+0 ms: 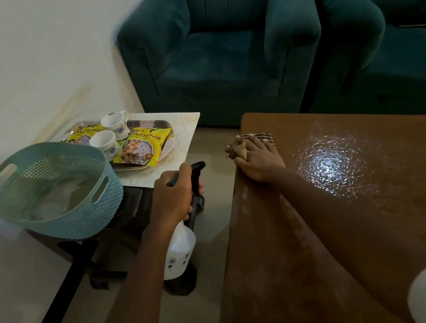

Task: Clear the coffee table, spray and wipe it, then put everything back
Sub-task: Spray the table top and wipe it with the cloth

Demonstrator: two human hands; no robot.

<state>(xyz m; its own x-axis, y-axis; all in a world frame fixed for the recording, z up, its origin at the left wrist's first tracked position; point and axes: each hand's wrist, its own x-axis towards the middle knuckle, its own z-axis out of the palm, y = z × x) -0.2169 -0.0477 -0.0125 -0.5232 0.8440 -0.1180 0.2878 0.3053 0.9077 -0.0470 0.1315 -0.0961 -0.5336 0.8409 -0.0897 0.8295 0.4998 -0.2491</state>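
Note:
The brown coffee table (354,193) fills the right side, its top wet and glossy. My right hand (258,160) presses flat on a striped brown cloth (259,137) at the table's far left corner. My left hand (175,196) grips the black trigger head of a white spray bottle (179,250), held upright in the gap left of the table. On a side table (185,126) to the left sits a tray (142,124) with two floral cups (113,122) and two yellow snack packets (144,149).
A teal plastic basket (49,190) stands on the side table's near end. Two dark green armchairs (229,53) are behind the tables. A white wall runs along the left. Beige floor shows between the tables.

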